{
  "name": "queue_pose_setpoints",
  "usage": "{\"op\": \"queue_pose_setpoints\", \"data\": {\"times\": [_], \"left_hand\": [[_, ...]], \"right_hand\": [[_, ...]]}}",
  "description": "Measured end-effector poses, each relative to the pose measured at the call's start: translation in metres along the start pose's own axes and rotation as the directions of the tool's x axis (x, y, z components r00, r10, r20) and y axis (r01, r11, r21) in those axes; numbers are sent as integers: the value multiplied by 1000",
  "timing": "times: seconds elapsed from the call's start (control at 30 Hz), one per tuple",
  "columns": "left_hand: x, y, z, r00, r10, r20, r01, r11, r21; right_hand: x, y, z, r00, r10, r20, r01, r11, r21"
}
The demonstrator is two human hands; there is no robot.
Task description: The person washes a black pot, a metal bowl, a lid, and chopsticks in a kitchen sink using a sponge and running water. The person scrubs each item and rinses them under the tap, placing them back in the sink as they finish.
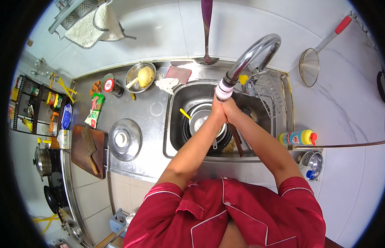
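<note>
My left hand and my right hand meet beneath the pink and white nozzle of a chrome faucet. The nozzle hides part of both hands, so whether anything lies between them cannot be told. Below them, the steel sink holds stacked bowls and pans, the uppermost a grey metal bowl. A yellow handle sticks out at the stack's left. Dark brown sticks lean in the sink beneath my wrists.
Left on the counter are a glass lid, a cleaver on a wooden board, and a metal bowl with a peeled, yellowish vegetable. A wire rack stands at the sink's right; a yellow bottle lies beyond. A ladle hangs behind.
</note>
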State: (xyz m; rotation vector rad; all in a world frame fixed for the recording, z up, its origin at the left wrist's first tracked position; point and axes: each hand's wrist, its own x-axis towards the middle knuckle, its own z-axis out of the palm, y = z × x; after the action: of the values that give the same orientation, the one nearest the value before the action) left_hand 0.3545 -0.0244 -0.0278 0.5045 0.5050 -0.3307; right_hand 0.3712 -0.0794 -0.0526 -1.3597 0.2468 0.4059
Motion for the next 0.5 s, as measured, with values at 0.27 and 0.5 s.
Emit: {"op": "queue_pose_setpoints", "data": {"times": [0.27,0.5], "left_hand": [[30,-8,-21,997,13,80,-7,997,-81],[-6,6,5,996,75,38,-76,997,15]], "right_hand": [[-6,-3,-1,998,-33,49,41,985,-166],[31,4,-5,979,-200,49,199,864,-462]]}}
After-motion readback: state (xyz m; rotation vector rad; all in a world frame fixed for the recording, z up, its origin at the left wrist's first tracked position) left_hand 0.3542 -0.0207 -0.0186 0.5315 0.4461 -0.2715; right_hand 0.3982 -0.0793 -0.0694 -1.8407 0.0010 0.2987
